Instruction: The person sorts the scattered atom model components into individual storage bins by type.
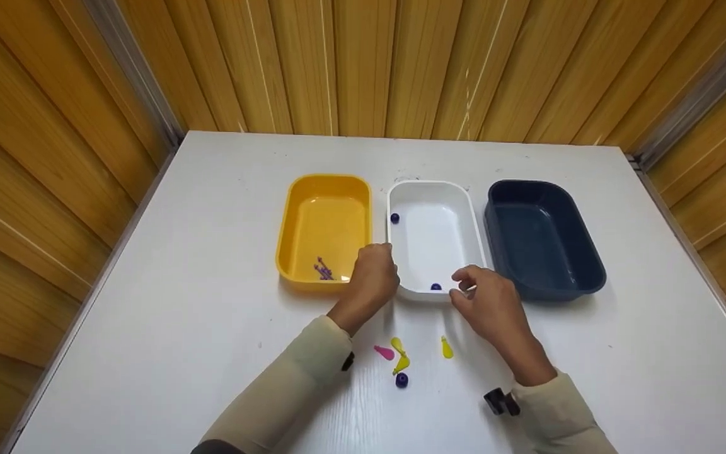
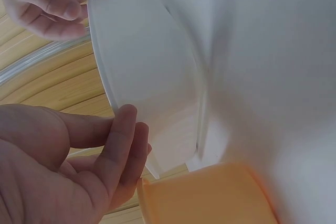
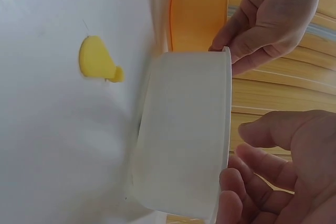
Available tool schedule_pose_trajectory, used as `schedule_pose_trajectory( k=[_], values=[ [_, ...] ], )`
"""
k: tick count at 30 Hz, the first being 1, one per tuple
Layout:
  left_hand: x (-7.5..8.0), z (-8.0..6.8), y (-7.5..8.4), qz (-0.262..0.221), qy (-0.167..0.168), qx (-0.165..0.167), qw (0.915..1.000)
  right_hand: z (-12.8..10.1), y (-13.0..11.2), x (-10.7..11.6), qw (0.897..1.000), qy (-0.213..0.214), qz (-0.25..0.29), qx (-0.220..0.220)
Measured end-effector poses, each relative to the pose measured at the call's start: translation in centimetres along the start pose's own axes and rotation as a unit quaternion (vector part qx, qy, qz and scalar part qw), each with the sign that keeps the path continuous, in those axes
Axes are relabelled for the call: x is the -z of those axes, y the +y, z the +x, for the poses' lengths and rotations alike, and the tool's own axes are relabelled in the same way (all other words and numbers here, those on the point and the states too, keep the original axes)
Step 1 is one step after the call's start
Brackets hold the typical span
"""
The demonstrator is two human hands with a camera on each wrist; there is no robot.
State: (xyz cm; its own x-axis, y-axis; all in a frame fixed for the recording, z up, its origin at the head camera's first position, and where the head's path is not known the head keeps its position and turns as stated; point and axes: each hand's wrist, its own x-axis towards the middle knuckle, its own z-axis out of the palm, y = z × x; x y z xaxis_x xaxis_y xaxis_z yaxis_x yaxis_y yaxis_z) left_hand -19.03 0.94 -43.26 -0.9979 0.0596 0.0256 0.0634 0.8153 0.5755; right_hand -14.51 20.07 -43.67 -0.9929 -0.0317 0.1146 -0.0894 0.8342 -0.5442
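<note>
A white tray (image 1: 435, 239) stands in the middle with a dark bead (image 1: 395, 218) at its left wall and another bead (image 1: 435, 287) near its front wall. My left hand (image 1: 374, 274) pinches the tray's rim at the front left corner. In the left wrist view, that hand's fingers (image 2: 125, 124) lie against the outer wall. At the front right corner my right hand (image 1: 494, 304) has its fingers touching the rim, the thumb held apart from them. The right wrist view shows the thumb (image 3: 262, 128) above the rim.
A yellow tray (image 1: 325, 233) with small purple pieces (image 1: 323, 270) stands left, a dark blue tray (image 1: 542, 246) right. On the table in front lie yellow balloon-shaped pieces (image 1: 447, 348), a pink one (image 1: 385, 352) and a dark bead (image 1: 402, 380). Wood-patterned walls (image 1: 363, 69) enclose the table.
</note>
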Motion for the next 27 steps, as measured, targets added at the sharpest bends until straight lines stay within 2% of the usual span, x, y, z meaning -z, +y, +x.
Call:
schedule_pose_trajectory(
  k=[4,13,15,22,27],
  values=[
    [0.0,0.0,0.0,-0.008,0.004,0.001,1.0,-0.3,-0.1,0.0,1.0,0.009,0.006,0.004],
    [-0.1,0.2,0.2,-0.015,-0.011,0.019,0.9996,-1.1,0.1,-0.7,0.999,0.032,0.009,0.024],
    [-0.1,0.2,0.3,-0.018,-0.012,0.023,0.9995,-1.2,0.0,-0.7,0.999,0.028,0.012,0.023],
    [0.0,0.0,0.3,-0.008,0.003,0.006,0.9999,-2.0,-0.2,-1.3,0.999,0.018,0.006,0.032],
    [0.1,0.2,0.4,-0.023,-0.005,0.02,0.9995,-2.6,-0.6,-2.3,1.0,-0.015,0.002,0.027]
  ],
)
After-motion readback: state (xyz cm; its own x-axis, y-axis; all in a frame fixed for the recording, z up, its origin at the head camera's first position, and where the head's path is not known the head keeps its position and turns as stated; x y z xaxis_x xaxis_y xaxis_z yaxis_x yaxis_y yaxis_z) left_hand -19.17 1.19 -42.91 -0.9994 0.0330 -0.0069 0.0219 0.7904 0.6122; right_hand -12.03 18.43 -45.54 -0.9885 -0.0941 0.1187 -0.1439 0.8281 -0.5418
